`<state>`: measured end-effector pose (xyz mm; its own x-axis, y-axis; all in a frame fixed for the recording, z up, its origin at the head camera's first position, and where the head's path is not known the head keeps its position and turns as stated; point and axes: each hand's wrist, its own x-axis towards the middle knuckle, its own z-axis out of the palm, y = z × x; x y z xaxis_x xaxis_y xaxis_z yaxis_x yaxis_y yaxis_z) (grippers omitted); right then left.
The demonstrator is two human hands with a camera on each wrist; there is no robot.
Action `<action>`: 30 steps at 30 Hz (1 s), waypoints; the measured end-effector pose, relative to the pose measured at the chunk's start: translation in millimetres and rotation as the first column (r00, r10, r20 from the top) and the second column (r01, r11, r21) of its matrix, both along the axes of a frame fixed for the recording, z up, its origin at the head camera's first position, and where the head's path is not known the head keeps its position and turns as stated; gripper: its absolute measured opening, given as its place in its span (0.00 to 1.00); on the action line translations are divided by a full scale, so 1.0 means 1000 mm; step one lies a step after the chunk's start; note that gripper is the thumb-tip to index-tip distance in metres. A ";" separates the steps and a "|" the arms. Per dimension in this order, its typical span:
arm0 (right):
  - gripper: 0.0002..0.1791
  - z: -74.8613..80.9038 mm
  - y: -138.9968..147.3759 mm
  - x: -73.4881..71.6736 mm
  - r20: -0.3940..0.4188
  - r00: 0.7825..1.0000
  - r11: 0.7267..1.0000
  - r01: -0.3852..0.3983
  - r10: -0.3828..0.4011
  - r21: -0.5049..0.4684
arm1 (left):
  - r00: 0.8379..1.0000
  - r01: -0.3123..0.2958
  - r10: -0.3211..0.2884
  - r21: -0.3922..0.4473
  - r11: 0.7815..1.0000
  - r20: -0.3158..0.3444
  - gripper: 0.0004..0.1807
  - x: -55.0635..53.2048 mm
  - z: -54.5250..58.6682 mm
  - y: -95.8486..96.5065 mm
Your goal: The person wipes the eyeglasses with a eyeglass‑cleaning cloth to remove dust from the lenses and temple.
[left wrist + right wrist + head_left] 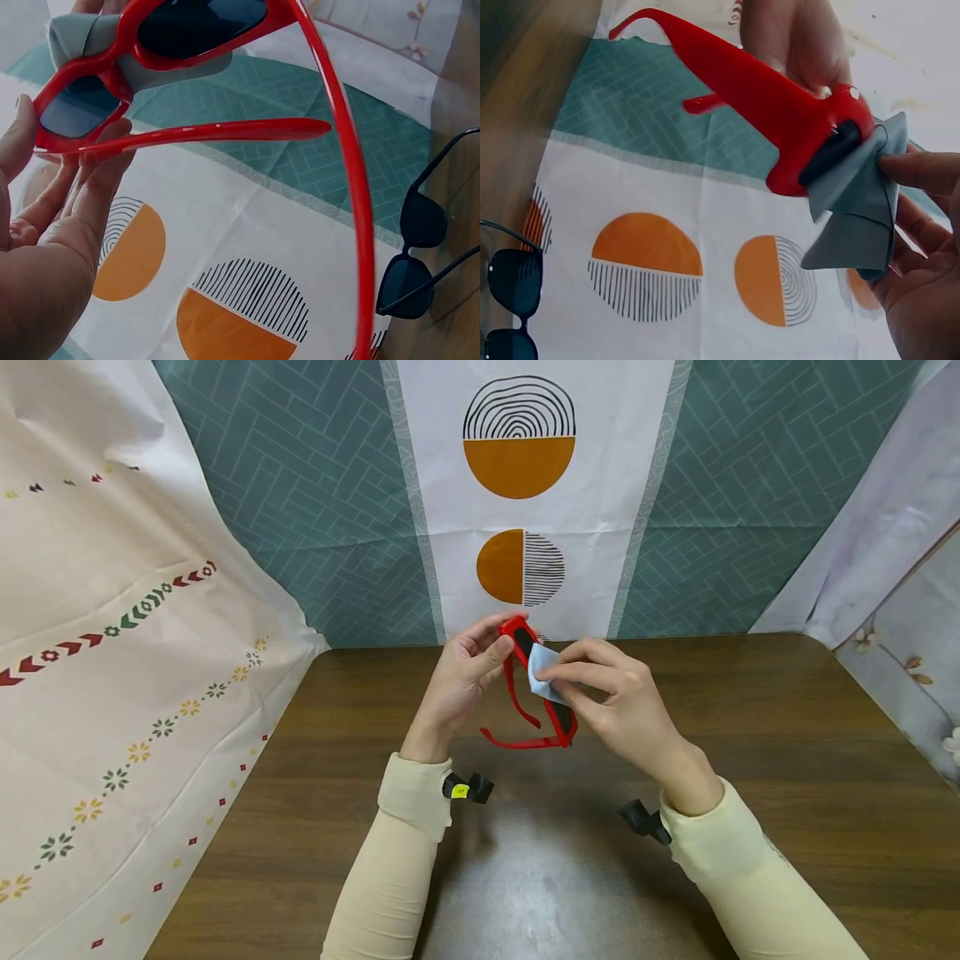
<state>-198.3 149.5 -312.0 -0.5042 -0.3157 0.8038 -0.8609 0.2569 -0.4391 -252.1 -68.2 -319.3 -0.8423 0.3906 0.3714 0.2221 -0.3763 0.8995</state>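
Observation:
Red-framed sunglasses (561, 717) with dark lenses are held up above the table, both temple arms unfolded toward the wearer. My left hand (459, 685) pinches one end of the frame between thumb and fingers. From the other side, my right hand (618, 697) pinches a light blue cloth (538, 667) that lies against the front of the lenses near the bridge. In the left wrist view, the folded cloth (142, 73) shows behind the red frame (124, 37). The right wrist view has the cloth (855, 217) bunched under the right fingers, covering part of the lens.
A second pair of sunglasses, black (409, 281), appears beside the wood surface in both wrist views; the head view does not show it. The brown wooden table (300, 843) extends under both arms. Patterned cloth hangings (337, 527) stand behind it and at both sides.

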 end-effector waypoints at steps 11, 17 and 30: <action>0.15 -0.002 -0.007 0.000 -0.072 0.997 0.999 0.023 -0.025 -0.029 | 1.000 -0.004 0.002 -0.085 0.996 -0.019 0.48 0.001 -0.003 0.006; 0.15 -0.002 -0.007 -0.001 -0.106 0.993 0.999 0.044 -0.046 -0.025 | 0.999 0.026 -0.028 -0.102 0.994 -0.020 0.51 0.002 -0.004 0.007; 0.16 -0.004 -0.010 -0.001 -0.160 0.981 0.993 0.098 -0.108 -0.066 | 0.992 0.100 -0.110 -0.168 0.981 -0.054 0.54 0.001 -0.004 0.007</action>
